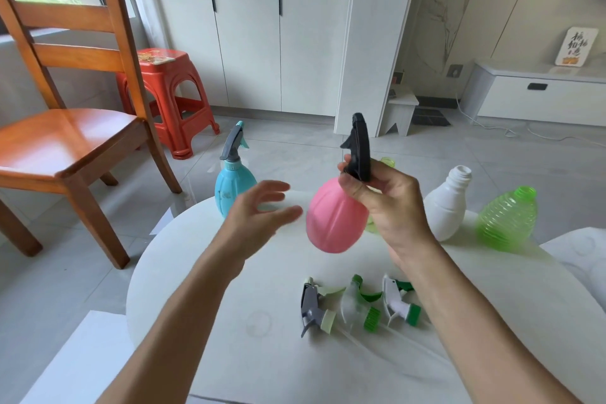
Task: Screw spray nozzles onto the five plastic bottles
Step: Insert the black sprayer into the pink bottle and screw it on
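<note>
My right hand [385,203] grips the dark grey spray nozzle [359,147] fitted on the pink bottle [334,216], holding it tilted above the round white table [229,321]. My left hand [259,210] hovers just left of the bottle, fingers spread, holding nothing. A blue bottle [232,185] with a grey nozzle stands at the table's far left edge. A white bottle [447,203] and a ribbed green bottle [506,218] stand without nozzles at the far right. Another pale green bottle [387,162] is mostly hidden behind my right hand. Three loose nozzles [357,303] lie on the table in front.
A wooden chair [65,128] stands left of the table and a red plastic stool [167,98] behind it. White cabinets line the far wall. A white surface [583,249] adjoins the table at the right.
</note>
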{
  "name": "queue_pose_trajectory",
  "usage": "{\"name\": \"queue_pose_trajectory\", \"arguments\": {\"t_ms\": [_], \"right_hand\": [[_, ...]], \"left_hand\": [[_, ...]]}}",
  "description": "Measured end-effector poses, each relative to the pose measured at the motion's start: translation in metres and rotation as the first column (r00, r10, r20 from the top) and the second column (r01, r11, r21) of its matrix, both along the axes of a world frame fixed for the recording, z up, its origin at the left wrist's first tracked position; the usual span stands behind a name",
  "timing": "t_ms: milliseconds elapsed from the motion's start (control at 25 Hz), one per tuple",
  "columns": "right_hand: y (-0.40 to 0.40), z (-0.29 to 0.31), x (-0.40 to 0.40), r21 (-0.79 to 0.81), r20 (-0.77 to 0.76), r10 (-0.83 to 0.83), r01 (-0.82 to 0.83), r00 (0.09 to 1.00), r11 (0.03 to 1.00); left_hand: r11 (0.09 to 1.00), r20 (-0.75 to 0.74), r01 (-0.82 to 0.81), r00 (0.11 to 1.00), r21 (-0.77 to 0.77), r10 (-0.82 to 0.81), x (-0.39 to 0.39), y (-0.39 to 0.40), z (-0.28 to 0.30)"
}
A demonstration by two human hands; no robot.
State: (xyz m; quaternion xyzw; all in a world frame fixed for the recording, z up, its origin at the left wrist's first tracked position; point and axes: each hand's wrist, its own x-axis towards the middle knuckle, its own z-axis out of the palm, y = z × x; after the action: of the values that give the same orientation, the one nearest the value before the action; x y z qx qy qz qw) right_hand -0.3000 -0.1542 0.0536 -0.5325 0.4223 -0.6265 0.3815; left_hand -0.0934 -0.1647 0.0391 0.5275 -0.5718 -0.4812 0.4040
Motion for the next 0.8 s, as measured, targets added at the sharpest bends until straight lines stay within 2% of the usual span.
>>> {"name": "queue_pose_trajectory", "arguments": {"t_ms": [80,160,240,320,360,600,800], "right_hand": [[-0.031,-0.003,0.018,0.028,-0.022,-0.056,0.057,0.998,0.998],[-0.06,-0.012,0.039,0.038,-0.108,-0.11,0.115,0.988,0.993],[-0.084,-0.023,0.053,0.052,-0.183,-0.162,0.174,0.97,0.983],[-0.1,-0.038,0.06,0.074,-0.224,-0.208,0.229,0.952,0.971],[-0.106,-0.045,0.062,0.083,-0.243,-0.22,0.246,0.945,0.966],[-0.115,-0.077,0.062,0.056,-0.342,-0.227,0.261,0.912,0.964],[-0.104,-0.073,0.051,0.177,-0.388,-0.156,0.239,0.909,0.955]], "left_hand": [[0.987,-0.021,-0.155,0.988,-0.041,0.154,0.009,-0.006,-0.002],[0.988,0.0,-0.148,0.989,-0.044,0.148,0.016,-0.007,-0.002],[0.987,0.168,-0.102,0.978,-0.126,0.123,0.023,-0.006,-0.002],[0.966,0.375,-0.054,0.915,-0.253,0.149,0.03,-0.005,-0.003],[0.953,0.429,-0.043,0.886,-0.3,0.175,0.032,-0.005,-0.004],[0.927,0.498,0.019,0.847,-0.374,0.184,0.026,-0.006,-0.006],[0.921,0.504,0.067,0.851,-0.384,0.148,0.016,-0.009,-0.007]]}}
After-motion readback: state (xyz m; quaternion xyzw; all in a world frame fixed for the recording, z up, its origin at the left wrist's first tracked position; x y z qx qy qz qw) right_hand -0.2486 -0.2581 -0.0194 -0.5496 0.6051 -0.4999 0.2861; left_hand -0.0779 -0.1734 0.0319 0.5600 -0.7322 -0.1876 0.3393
